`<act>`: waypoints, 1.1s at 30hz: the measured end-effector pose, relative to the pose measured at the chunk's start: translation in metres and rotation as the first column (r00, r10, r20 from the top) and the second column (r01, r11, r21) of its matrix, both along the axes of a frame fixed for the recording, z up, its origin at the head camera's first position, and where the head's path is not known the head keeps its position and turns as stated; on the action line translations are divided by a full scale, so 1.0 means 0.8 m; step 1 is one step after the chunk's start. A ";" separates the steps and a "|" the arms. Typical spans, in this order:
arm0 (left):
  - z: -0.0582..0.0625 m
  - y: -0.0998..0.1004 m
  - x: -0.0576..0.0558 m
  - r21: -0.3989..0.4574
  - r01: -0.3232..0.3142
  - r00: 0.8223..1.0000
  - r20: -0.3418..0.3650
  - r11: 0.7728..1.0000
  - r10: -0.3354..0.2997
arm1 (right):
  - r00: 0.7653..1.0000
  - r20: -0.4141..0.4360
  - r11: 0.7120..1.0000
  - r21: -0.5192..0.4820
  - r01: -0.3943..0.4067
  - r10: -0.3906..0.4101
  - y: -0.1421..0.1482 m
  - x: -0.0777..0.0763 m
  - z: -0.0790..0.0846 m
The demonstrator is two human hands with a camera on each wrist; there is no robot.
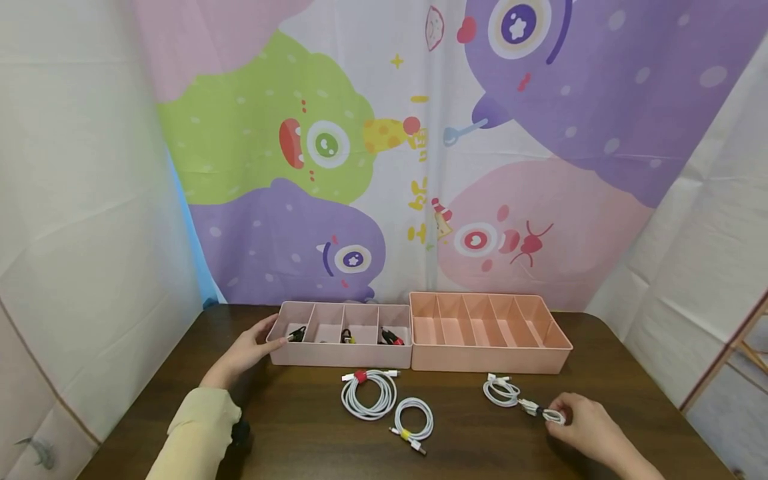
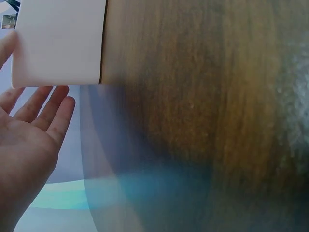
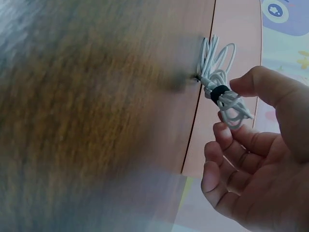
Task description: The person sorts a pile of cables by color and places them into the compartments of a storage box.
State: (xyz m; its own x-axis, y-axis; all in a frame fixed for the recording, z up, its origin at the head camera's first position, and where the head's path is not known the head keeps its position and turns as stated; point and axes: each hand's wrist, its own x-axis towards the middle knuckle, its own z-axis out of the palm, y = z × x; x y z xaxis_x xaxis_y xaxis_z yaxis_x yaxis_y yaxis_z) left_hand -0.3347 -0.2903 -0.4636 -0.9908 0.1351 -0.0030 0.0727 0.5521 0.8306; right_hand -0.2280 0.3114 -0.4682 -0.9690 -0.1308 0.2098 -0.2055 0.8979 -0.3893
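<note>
My left hand (image 1: pixel 246 352) holds the left end of a pale pink divided box (image 1: pixel 342 355), thumb at the front rim and fingers along the end wall. In the left wrist view its fingers (image 2: pixel 60 113) reach up to the box's lower edge. Between thumb and index finger, my right hand (image 1: pixel 585 423) pinches a white charging cable (image 3: pixel 231 108), bundled with a black strap (image 3: pixel 219 94). Just left of that bundle is a white cable coil (image 1: pixel 503 392). Two more white coils lie mid-table, one with a red tie (image 1: pixel 360 377), one with a yellow tie (image 1: pixel 405 434).
Short dark cables (image 1: pixel 391 337) sit in some of the pale pink box's compartments. A peach divided box (image 1: pixel 492 360) adjoins it on the right, its compartments showing bare floors. Behind the brown table (image 1: pixel 300 427) hangs a cartoon-printed curtain (image 1: pixel 408 167).
</note>
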 end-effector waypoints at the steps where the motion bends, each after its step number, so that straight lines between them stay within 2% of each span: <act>1: 0.000 0.000 0.000 0.000 0.002 1.000 -0.002 1.000 -0.002 | 1.000 -0.013 1.000 -0.002 0.002 -0.002 -0.001 -0.001 0.000; 6: -0.003 0.001 -0.001 -0.005 0.004 1.000 -0.008 1.000 -0.004 | 0.996 -0.090 1.000 -0.002 -0.008 0.008 -0.002 -0.005 0.001; 13: -0.005 0.000 -0.001 -0.004 -0.005 1.000 -0.005 1.000 0.005 | 0.990 -0.129 0.998 -0.025 -0.061 0.057 0.000 -0.012 0.005; 21: -0.004 0.002 0.000 -0.016 -0.013 1.000 -0.003 1.000 0.013 | 0.968 -0.236 0.996 -0.020 -0.091 0.084 -0.002 -0.016 0.006; 33: 0.002 0.007 0.006 -0.025 0.002 1.000 0.023 1.000 -0.002 | 0.953 -0.281 0.993 -0.013 -0.117 0.109 -0.005 -0.020 0.026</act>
State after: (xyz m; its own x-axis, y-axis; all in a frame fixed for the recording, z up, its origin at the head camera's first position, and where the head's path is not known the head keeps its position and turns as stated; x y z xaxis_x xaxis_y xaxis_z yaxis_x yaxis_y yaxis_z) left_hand -0.3300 -0.2843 -0.4618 -0.9902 0.1368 -0.0294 0.0548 0.5723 0.8182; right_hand -0.2440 0.3075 -0.4472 -0.8501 -0.2256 0.4758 -0.4093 0.8516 -0.3275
